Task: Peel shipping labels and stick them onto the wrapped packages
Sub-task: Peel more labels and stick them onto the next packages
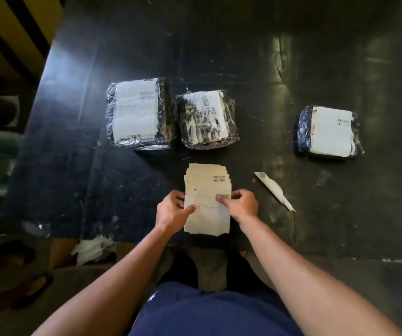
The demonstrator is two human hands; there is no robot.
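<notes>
Labels: thin, floppy stack; we pinch its sides, left hand and right hand fingers curled on it; peel from a corner, 3 packages wait

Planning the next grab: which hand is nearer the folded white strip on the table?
Right. The right hand sits just left of the folded white strip; the left hand is farther, across the label stack.
</notes>
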